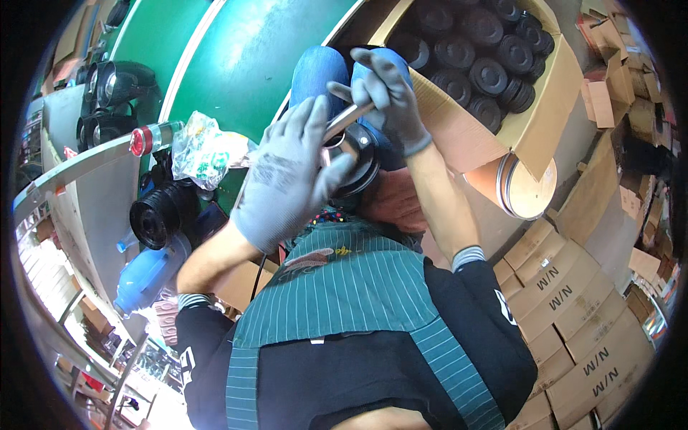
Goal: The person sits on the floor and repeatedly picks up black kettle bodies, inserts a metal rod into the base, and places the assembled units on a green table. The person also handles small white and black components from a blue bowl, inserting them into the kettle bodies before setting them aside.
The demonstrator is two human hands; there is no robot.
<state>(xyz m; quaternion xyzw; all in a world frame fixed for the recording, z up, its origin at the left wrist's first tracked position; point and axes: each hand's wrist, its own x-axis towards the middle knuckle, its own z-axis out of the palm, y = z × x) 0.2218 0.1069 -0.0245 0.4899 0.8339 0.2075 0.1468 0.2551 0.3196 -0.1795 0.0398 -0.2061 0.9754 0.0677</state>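
Observation:
Both my hands wear grey gloves and are over my lap. My right hand (387, 100) is closed around one end of a slim metal rod (347, 122), its forefinger sticking out. The rod slants down toward my left hand (283, 172), which has its fingers stretched and its thumb apart. Its palm side is hidden, so any contact with the rod does not show. Beneath the hands, a black round part (362, 158) with a shiny metal surface rests on my lap, partly covered by the left hand.
An open carton (530, 150) of black round parts stands ahead right. Beside it is a round drum (530, 186). Stacked cartons (566, 294) fill the right. At left are a green table (222, 64), a plastic bag (204, 150), black bowl-like parts (161, 215) and a blue bottle (147, 279).

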